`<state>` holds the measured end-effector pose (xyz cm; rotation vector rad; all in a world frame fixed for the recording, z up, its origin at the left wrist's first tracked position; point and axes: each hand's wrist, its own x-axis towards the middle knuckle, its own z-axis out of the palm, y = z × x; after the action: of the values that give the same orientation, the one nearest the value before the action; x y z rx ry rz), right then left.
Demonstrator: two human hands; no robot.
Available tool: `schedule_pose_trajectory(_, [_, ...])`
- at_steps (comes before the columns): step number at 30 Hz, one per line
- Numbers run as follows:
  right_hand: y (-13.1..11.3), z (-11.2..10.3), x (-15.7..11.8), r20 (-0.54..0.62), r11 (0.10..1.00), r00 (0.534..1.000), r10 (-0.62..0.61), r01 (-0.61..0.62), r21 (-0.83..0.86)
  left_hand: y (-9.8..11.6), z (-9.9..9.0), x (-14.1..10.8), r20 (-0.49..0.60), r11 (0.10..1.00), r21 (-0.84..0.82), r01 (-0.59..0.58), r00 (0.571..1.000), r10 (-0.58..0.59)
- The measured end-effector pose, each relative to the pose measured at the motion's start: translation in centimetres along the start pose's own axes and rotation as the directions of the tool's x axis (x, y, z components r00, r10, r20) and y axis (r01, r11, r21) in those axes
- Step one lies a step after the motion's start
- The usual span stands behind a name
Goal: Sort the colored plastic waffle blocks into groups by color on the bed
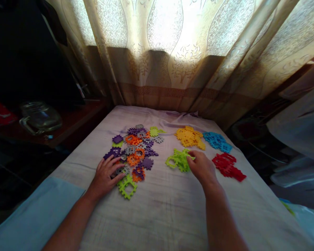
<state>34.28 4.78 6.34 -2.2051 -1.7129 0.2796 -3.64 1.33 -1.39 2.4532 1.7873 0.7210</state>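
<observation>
My left hand [106, 177] lies with spread fingers over the near left edge of a mixed heap of notched plastic interlocking tiles [140, 153]. Purple, orange, grey and a few green tiles make up this heap. Just beyond my fingertips is a green tile with a large opening [127, 187]. At the right side of a small green tile pile [180, 158], my right hand [202, 167] has its thumb and fingers pinched on a green tile; the fingertips partly cover it.
Behind the green pile are a yellow tile pile [188, 137] and a blue tile pile [217, 141]. Red tiles [228, 165] lie right of my right hand. A cloth-covered table [159, 212] holds everything, with a curtain [157, 69] behind. A glass jar [40, 116] stands on the left.
</observation>
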Motion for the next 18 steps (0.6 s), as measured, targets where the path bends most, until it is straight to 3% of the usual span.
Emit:
schedule_pose_trajectory(3, [-1.1,0.1,-0.5,-0.015,0.997,0.997,-0.070,0.070,-0.014,0.2,0.1,0.0,-0.035,0.998,0.028,0.060,0.998,-0.059])
schedule_pose_trajectory(6, [-4.2,1.2,-2.2,0.086,0.962,0.959,-0.269,0.264,0.062,0.3,0.2,-0.1,-0.110,0.987,0.064,0.149,0.984,-0.142])
schedule_pose_trajectory(11, [-9.9,4.0,-7.1,0.259,0.793,0.750,-0.609,0.576,0.198,0.6,0.2,-0.3,-0.170,0.971,0.088,0.221,0.964,-0.204])
schedule_pose_trajectory(14, [-11.9,5.5,-9.8,0.326,0.743,0.674,-0.662,0.649,0.166,0.8,0.1,-0.3,-0.172,0.966,0.093,0.243,0.959,-0.225])
schedule_pose_trajectory(18, [-12.8,6.8,-11.6,0.390,0.765,0.684,-0.616,0.638,0.091,1.1,-0.1,-0.3,-0.189,0.948,0.110,0.299,0.943,-0.275])
